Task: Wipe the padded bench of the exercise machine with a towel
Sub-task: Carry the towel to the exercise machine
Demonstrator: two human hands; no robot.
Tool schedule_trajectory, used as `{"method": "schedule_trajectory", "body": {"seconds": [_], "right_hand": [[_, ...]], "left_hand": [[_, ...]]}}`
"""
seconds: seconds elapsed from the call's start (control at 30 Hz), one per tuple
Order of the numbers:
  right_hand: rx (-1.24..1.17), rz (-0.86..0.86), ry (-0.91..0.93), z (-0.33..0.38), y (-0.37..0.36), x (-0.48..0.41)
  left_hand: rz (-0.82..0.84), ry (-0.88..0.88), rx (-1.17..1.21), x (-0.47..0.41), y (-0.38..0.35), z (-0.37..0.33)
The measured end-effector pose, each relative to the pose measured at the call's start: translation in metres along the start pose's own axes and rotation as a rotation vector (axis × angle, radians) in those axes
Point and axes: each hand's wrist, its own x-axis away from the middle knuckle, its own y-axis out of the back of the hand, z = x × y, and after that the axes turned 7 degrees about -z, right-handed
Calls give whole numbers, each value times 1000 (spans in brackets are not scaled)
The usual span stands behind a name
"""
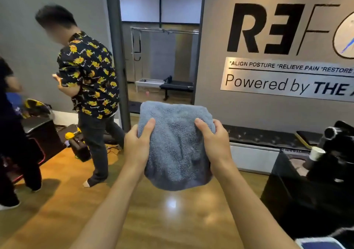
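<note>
A folded grey-blue towel (177,145) hangs in front of me at chest height, above the wooden floor. My left hand (137,142) grips its left edge with the thumb on the front. On the opposite edge, my right hand (215,143) holds it the same way. Through the doorway, far off in the back room, an exercise machine with a metal frame (145,57) stands beside a black padded bench (177,86). Both are well beyond my hands.
A person in a black-and-yellow patterned shirt (90,74) stands close on the left, beside the door frame (117,57). Another person (11,133) is at the far left. Bags lie on the floor (76,145). A black counter (298,195) with a paper cup (317,153) is at right.
</note>
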Motion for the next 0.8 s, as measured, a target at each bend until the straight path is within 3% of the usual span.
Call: {"method": "schedule_trajectory", "body": {"seconds": [0.43, 0.8], "right_hand": [[-81, 103, -34, -154, -283, -373], [-25, 1, -36, -289, -468, -706]], "left_hand": [[-91, 6, -51, -440, -94, 132], [35, 48, -20, -822, -241, 266]]}}
